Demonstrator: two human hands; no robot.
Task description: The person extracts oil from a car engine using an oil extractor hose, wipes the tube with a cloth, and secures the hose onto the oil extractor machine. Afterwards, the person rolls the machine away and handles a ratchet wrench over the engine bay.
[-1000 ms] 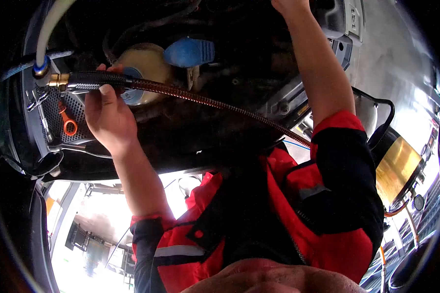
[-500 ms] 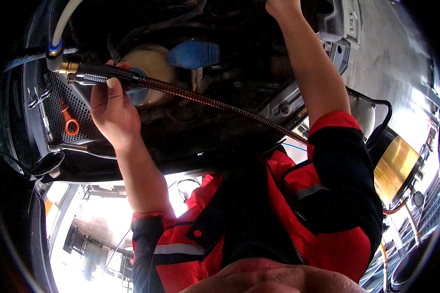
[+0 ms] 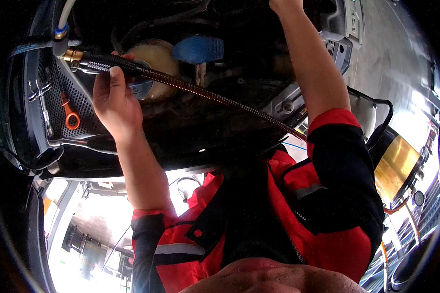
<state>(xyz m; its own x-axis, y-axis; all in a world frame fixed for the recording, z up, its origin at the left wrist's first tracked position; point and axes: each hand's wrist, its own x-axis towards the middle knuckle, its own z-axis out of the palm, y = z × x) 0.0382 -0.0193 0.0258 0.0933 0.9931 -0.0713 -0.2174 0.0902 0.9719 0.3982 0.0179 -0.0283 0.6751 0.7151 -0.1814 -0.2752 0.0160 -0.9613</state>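
Observation:
My left hand (image 3: 116, 100) is closed around a black ribbed hose handle (image 3: 107, 61), thumb laid along its near side. A brass fitting (image 3: 73, 55) joins the handle's left end to a pale hose (image 3: 64, 19). From the other end, a spring-wrapped hose (image 3: 215, 99) slants down to the right and passes behind my right sleeve. Behind my left hand sits a yellowish reservoir (image 3: 161, 73), with a blue cap (image 3: 198, 49) beside it. My right hand (image 3: 284, 5) reaches to the top edge, where its fingers are cut off.
A perforated tray (image 3: 85, 105) at the left bears an orange ring-handled tool (image 3: 71, 115), a metal wrench-like tool (image 3: 43, 105) and a dark-handled tool (image 3: 90, 145). Dark engine bay parts surround my hands. A yellow cylinder (image 3: 396, 168) with a gauge (image 3: 418, 198) stands at the right.
The brass end of the handle has risen slightly, with my left hand still around it. The whole view has shifted a little. My right arm stays nearly in place.

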